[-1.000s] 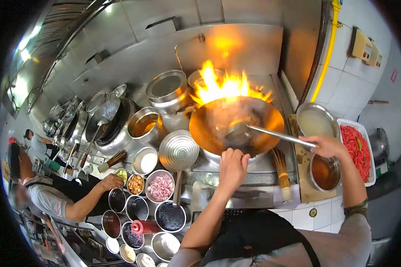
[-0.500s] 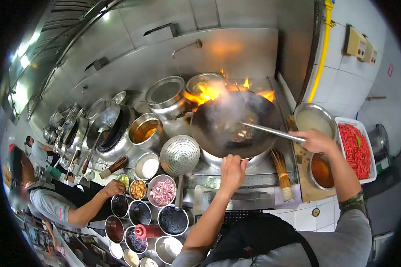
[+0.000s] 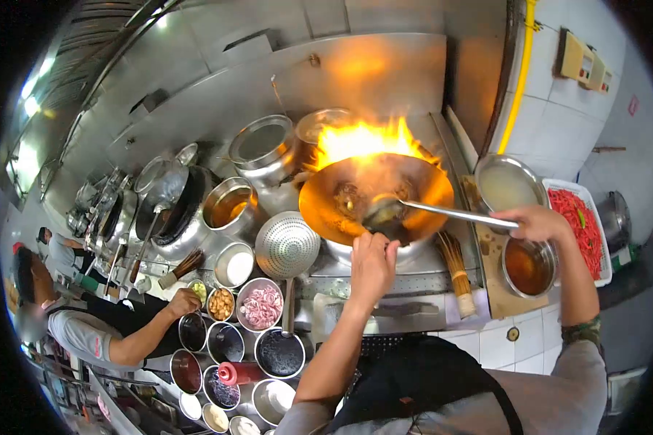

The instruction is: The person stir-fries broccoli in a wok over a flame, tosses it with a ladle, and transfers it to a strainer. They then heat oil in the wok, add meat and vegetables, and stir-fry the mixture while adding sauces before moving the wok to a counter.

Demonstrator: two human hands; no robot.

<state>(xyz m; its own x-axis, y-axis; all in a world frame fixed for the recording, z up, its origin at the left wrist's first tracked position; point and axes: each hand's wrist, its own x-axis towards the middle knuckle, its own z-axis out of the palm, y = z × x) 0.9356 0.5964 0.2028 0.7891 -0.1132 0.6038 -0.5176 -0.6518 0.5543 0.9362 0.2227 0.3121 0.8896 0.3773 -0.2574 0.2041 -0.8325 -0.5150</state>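
My left hand is closed on the near rim of a large wok, which tilts with its far side raised. Dark pieces of food lie inside, though smoke and glare blur them. In my right hand is the metal handle of a ladle, whose bowl rests low in the wok beside the food. Tall flames rise behind the far rim. Close to my left hand lies a perforated strainer. A bamboo brush stands right of the wok.
Left are bowls of sliced pink pieces and dark liquid, plus a red squeeze bottle. Another person's hand reaches among them. Right are a sauce bowl, a bowl of cloudy liquid and a basket of red chillies.
Flames behind the wok have grown much larger. The wok's far side has tipped up, and the ladle has moved slightly right, its bowl now visible. Both hands keep their hold.
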